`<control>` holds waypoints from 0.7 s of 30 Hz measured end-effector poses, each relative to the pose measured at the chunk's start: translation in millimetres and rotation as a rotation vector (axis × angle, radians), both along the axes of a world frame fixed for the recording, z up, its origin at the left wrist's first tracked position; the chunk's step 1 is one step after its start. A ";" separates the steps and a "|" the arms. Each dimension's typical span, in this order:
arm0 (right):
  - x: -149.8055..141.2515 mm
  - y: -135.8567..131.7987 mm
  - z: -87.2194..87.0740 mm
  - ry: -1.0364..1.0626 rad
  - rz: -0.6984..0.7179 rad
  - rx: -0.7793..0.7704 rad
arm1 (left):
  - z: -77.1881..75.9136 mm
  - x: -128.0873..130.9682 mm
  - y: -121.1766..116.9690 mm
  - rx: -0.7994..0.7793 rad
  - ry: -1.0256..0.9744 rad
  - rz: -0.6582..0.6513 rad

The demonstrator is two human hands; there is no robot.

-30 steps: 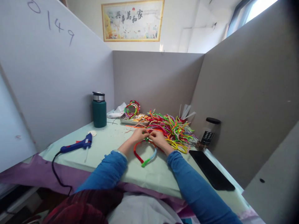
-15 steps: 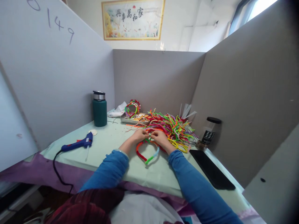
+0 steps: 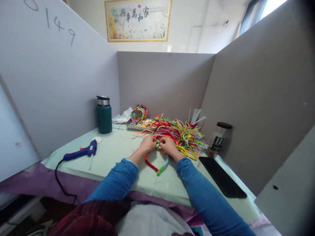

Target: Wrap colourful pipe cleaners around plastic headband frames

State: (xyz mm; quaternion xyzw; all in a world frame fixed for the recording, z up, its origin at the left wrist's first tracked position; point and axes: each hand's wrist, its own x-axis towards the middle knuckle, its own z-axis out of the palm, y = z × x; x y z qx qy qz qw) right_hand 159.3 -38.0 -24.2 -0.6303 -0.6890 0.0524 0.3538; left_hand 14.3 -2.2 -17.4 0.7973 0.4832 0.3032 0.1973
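Note:
A loop of fuzzy pipe cleaners [image 3: 152,166], red, orange, light blue and green, lies on the table in front of me with its green tip toward me. At its far side, my left hand [image 3: 148,143] pinches the green pipe cleaner with bent fingers. My right hand [image 3: 168,145] pinches the same green part from the other side, close to the left fingertips. The fingers partly hide the spot where the green piece meets the loop. Just beyond my hands spreads a heap of many-coloured pipe cleaners [image 3: 182,129].
A blue glue gun [image 3: 82,152] with a black cord lies at left, near a green bottle [image 3: 104,118]. Behind stands a metal tray [image 3: 140,127] with small pieces and finished-looking rings [image 3: 139,114]. At right are yellow loops [image 3: 188,153], a clear jar [image 3: 221,137] and a black slab [image 3: 221,177].
The loop's near green tip has swung slightly right. Both hands stay at the loop's far side, with a slightly wider gap between them. The whole view has shifted a little.

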 end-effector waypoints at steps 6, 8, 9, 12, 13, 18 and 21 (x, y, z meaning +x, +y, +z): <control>8.6 1.5 1.1 0.022 0.023 -0.014 | 8.2 -19.8 -2.9 -0.298 -0.382 -0.180; 10.8 2.6 0.6 0.044 0.019 -0.010 | 6.5 -27.4 -0.4 -0.373 -0.391 -0.207; 11.4 3.1 0.5 0.064 0.015 -0.004 | 4.3 -29.5 1.7 -0.409 -0.357 -0.210; 12.0 3.6 2.0 0.171 0.038 0.016 | -3.9 -29.6 8.5 -0.430 -0.293 -0.206; 12.1 3.2 3.3 0.226 0.067 0.014 | -5.7 -28.6 10.1 -0.418 -0.301 -0.202; 11.9 -3.0 11.2 0.545 0.277 -0.105 | -0.4 -27.0 5.3 -0.389 -0.426 -0.204; 9.0 -6.4 11.7 0.568 0.309 -0.148 | 5.6 -26.2 -2.9 -0.417 -0.438 -0.233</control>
